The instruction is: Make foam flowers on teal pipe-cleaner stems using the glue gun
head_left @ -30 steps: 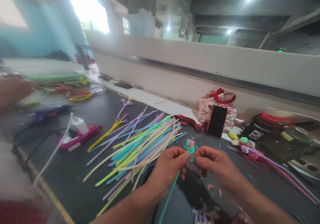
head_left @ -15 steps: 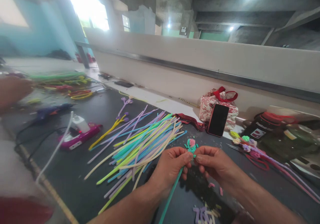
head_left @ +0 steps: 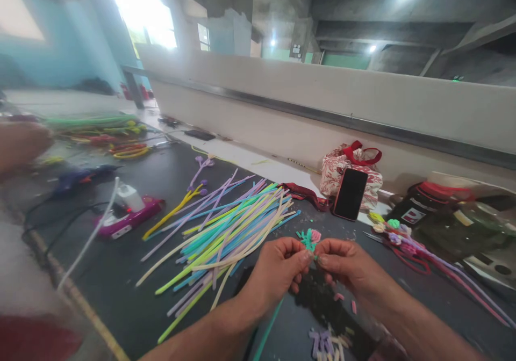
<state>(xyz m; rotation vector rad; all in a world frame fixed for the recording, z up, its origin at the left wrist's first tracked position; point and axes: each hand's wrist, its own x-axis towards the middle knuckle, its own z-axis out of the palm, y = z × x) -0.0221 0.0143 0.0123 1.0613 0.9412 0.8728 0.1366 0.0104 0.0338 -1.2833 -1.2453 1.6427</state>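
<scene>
A small teal and pink pipe-cleaner flower (head_left: 310, 238) is held between my hands above the dark table (head_left: 226, 329). My left hand (head_left: 280, 267) pinches its base between thumb and fingers, and a teal stem (head_left: 271, 323) runs down below that hand. From the other side, my right hand (head_left: 342, 259) grips the flower's base with thumb and forefinger, close against the left fingertips. Loose pastel pipe cleaners (head_left: 226, 243) lie in a wide pile left of my hands. Short cut pieces (head_left: 326, 345) lie nearer the table's front.
A phone (head_left: 350, 194) leans on a patterned bag (head_left: 332, 162). Finished flowers (head_left: 395, 232) and a dark jar (head_left: 415, 205) are at right. At left are a pink power strip (head_left: 131, 221), a glue gun (head_left: 83, 178) and another person's hand (head_left: 24, 146).
The flower head has tilted and turned between my fingers, its pink part now further right. The teal stem has shifted slightly. Both hands remain close together.
</scene>
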